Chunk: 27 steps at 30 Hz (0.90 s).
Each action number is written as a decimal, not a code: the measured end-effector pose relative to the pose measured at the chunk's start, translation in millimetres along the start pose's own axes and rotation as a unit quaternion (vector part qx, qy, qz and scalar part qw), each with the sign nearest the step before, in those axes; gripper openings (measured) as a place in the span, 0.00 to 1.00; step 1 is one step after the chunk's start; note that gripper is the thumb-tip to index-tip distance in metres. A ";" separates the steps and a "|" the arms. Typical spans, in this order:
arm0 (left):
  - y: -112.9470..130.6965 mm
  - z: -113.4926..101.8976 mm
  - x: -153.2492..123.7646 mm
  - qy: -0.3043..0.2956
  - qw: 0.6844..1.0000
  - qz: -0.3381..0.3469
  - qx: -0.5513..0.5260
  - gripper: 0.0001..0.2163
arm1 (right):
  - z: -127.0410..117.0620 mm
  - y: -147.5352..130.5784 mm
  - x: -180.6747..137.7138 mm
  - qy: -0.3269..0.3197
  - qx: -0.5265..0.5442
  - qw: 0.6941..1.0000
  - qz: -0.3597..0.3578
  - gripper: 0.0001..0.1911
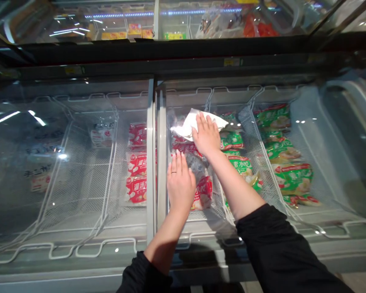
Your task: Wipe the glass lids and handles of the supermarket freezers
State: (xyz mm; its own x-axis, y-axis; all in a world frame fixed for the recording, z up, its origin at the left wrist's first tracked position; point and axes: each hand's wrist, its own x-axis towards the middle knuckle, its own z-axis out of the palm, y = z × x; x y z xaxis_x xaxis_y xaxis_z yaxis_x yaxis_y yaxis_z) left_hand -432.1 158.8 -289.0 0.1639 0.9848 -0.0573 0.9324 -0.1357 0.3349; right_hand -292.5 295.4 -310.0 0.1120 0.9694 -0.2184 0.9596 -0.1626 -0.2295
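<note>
My right hand (207,135) lies flat over a white cloth (187,124), its fingers stretched out, pressing it to the glass lid (183,232) of a chest freezer. Lower and to the left, my left hand (180,183) rests palm down near the lid's grey frame (161,162), fingers extended and holding nothing. Beneath the glass, red bags of frozen dumplings (203,193) lie partly hidden by both hands. Green bags (240,165) fill the basket just right of them.
More green bags (293,177) lie in the right basket, and red bags (137,189) under the left lid. White wire baskets (110,179) divide the freezer. Behind its dark back ledge (183,51), another glass-fronted case holds yellow boxes (135,30) and red packs (259,27).
</note>
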 end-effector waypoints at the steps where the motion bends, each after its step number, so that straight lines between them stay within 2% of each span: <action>1: -0.2 0.4 0.0 -0.002 1.000 0.002 0.000 0.27 | 0.7 -9.7 -1.9 -0.005 0.000 1.000 -0.022 0.34; 5: -0.8 0.7 0.5 -0.011 1.000 0.000 -0.003 0.27 | 2.8 -27.5 -36.0 -0.005 0.012 0.994 -0.113 0.32; 8: -0.1 -0.4 1.1 -0.012 1.000 -0.001 -0.006 0.28 | 5.2 -14.5 -73.1 0.015 0.019 0.992 -0.128 0.31; 12: 1.0 -2.1 1.2 0.004 1.000 0.004 -0.005 0.29 | 2.8 34.5 -117.0 0.038 0.016 0.994 -0.103 0.31; 18: 1.8 -0.3 1.5 -0.002 1.000 -0.005 -0.002 0.28 | -20.9 149.5 -179.8 0.033 -0.019 0.999 -0.001 0.33; 21: 3.0 1.7 2.1 0.006 1.000 -0.012 -0.008 0.27 | -27.1 192.8 -221.6 0.040 -0.035 0.998 0.040 0.34; 24: 4.2 2.9 2.8 0.017 1.000 -0.018 -0.018 0.28 | -24.7 205.2 -268.5 0.056 -0.040 0.996 0.063 0.35; 27: 5.5 2.7 3.0 0.020 0.999 -0.018 -0.027 0.28 | -18.1 186.7 -309.9 0.068 -0.035 0.994 0.079 0.36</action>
State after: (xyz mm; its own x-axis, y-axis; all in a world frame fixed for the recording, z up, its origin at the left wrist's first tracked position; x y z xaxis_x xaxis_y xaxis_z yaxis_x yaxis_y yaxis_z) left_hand -425.6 160.7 -289.9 0.1162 0.9927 -0.0334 0.9184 -0.0946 0.3842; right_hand -143.4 -32.0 -267.9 0.2922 0.9495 -0.1146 0.9422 -0.3063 -0.1356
